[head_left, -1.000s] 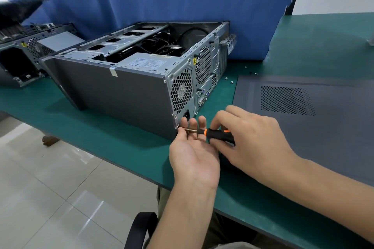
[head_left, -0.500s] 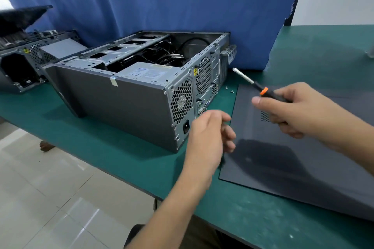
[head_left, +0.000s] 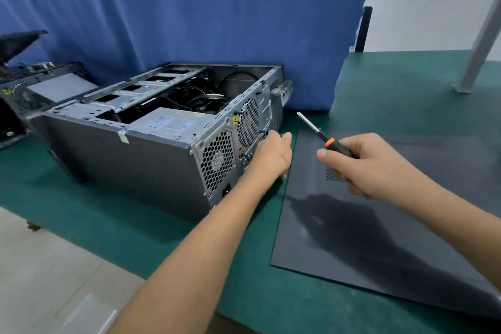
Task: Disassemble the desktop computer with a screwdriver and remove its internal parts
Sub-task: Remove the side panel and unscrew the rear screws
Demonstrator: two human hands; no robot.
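Observation:
The open desktop case (head_left: 130, 160) lies on its side on the green table (head_left: 108, 219), its rear grille facing me. Inside are the grey power supply (head_left: 168, 125) and black cables (head_left: 195, 97). My left hand (head_left: 272, 156) reaches in beside the rear panel, fingers stretched forward and close together; its palm is hidden. To the right, my right hand (head_left: 371, 168) grips the black handle of the screwdriver (head_left: 314, 130), which has an orange collar. Its tip points up and left, in the air and clear of the case.
The removed dark side panel (head_left: 352, 238) lies flat on the table right of the case, under my right hand. A second opened computer (head_left: 27, 89) stands at the far left. A blue curtain (head_left: 189, 8) hangs behind. A metal post (head_left: 482, 43) stands at the back right.
The screwdriver left the case's lower rear corner and rose to the right. My left hand moved from under that corner forward along the rear panel. The camera tilted up.

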